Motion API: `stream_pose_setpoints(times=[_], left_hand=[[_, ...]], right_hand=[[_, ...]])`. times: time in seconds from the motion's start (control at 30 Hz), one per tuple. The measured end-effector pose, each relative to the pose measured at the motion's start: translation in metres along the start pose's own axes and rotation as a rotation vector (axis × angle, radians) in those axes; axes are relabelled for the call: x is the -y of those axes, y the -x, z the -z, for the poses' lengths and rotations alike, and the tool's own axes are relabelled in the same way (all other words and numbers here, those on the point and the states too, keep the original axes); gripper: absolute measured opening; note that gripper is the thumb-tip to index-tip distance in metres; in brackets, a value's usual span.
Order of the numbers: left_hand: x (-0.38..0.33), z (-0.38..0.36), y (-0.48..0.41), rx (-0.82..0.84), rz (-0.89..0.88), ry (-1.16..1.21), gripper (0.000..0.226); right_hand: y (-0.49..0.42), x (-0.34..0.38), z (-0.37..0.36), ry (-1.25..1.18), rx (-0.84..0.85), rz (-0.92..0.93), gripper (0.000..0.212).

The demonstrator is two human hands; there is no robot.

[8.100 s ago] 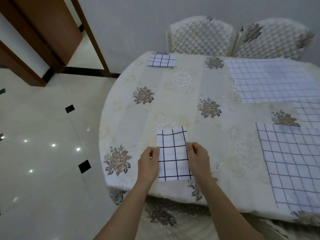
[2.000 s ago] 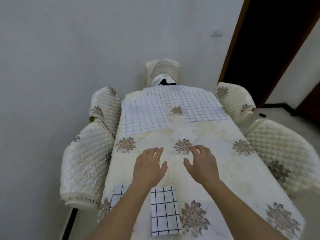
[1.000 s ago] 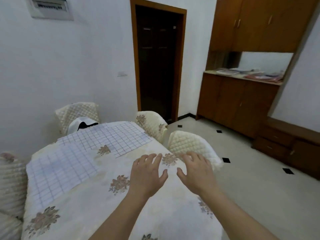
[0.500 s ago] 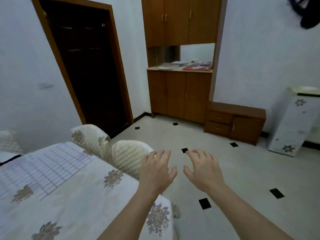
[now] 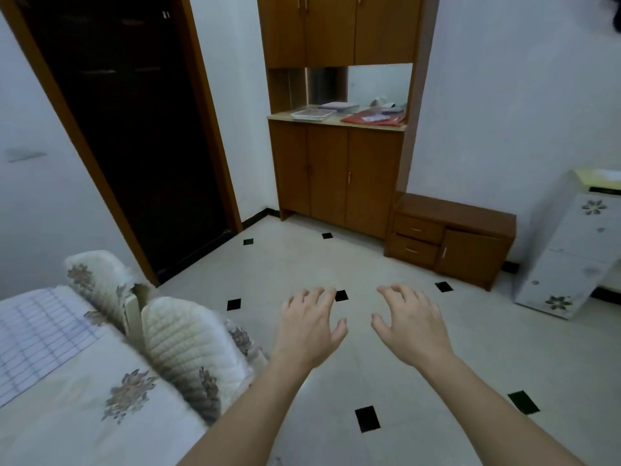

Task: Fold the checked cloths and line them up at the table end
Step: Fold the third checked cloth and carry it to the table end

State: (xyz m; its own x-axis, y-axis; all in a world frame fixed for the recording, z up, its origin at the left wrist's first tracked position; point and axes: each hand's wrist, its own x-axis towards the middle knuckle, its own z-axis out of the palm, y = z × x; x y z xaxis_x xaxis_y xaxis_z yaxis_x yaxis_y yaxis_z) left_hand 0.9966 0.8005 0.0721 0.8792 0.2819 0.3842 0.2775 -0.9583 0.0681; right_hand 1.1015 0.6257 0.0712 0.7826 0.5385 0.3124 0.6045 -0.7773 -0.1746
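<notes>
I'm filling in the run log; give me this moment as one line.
left hand: open, empty | right hand: open, empty | both over floor | unfolded checked cloth on table, far left

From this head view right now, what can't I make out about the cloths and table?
- Folded cloths: out of frame, so their line-up cannot be checked.
- Checked cloth: cut off by the left edge; its full extent is unknown.
- Table: only one corner shows; the rest is past the left and bottom edges.
- Chairs: motion-blurred, seats hidden by the table.
- Left hand and right hand: empty, over floor.
</notes>
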Motion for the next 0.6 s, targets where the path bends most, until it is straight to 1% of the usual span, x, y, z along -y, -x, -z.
stream_pose_setpoints(times=[0.17,0.3,0.43,0.6], left_hand=[[0.014,-0.029,-0.048,0.033,0.031,-0.024,0.059],[0.033,-0.058,-0.094,0.007,0.059,-0.05,0.057],[0.058,-0.09,-0.148,0.019,0.085,-0.054,0.057],[0.104,-0.135,-0.225,0.08,0.134,-0.09,0.06]], right_hand=[[-0.055,-0.006,-0.031,-0.024,0.031,0.045,0.048],[-0.107,0.001,-0.062,-0.052,0.043,0.106,0.049],[-0.175,0.002,-0.093,-0.061,0.053,0.148,0.049],[-0.277,0.01,-0.136,-0.063,0.093,0.182,0.051]])
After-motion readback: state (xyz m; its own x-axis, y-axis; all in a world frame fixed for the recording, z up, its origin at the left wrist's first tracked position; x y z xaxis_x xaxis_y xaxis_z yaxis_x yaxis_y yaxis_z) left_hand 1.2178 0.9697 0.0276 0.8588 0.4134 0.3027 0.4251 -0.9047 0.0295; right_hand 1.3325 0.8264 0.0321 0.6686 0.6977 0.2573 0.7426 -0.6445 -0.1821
